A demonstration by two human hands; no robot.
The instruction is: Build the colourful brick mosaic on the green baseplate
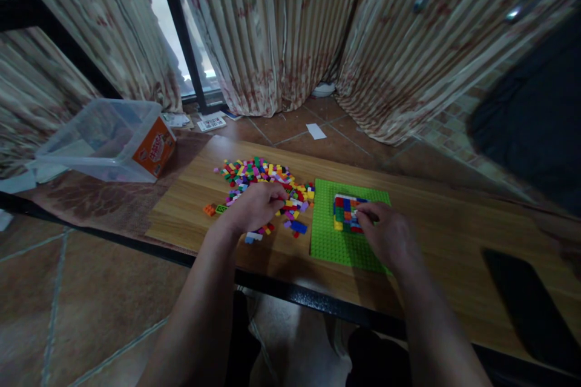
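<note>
A green studded baseplate (pixel 324 241) lies on the wooden board, bearing a flat block of multicoloured toy bricks (pixel 345 215) built tightly together. My right hand (pixel 390 232) is over the block's right side, thumb and fingertips pinched together at its surface. A pale spot shows at those fingertips, but what they pinch is not clear. Left of the baseplate, a loose pile of small toy bricks (pixel 256 172) in many colours spreads out. My left hand (pixel 254 208) rests over the pile's near part with its fingers curled closed; anything inside them is hidden.
The wooden board (pixel 186 217) lies on a dark-edged table. A clear plastic bin (pixel 104 157) with an orange label stands at the left. A black phone-like slab (pixel 531 308) lies at the right. Striped curtains (pixel 290 29) hang behind, with papers (pixel 315 131) on the tiled floor.
</note>
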